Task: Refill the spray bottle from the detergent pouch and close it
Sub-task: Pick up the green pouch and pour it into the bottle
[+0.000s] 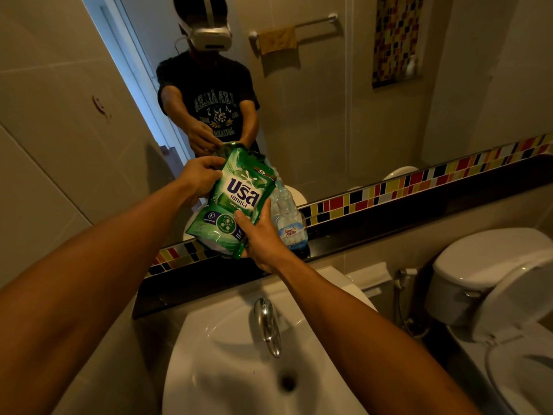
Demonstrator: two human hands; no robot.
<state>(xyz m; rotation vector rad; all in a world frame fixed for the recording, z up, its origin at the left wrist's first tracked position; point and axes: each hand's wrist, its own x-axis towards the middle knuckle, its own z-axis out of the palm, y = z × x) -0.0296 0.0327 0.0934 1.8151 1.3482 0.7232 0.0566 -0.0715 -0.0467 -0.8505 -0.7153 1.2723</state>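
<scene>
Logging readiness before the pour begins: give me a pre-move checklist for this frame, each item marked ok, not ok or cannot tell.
1. Detergent pouch held in both hands: ok; left hand at its upper edge, right hand at its lower corner.
2. Pouch opened for pouring: cannot tell; the top corner is blurred.
3. Spray bottle upright on the ledge: ok, behind the pouch.
4. Bottle's sprayer head off: cannot tell; the pouch hides its top.
5. Pouch spout over the bottle mouth: cannot tell.
6. Sink below to catch spills: ok.
</scene>
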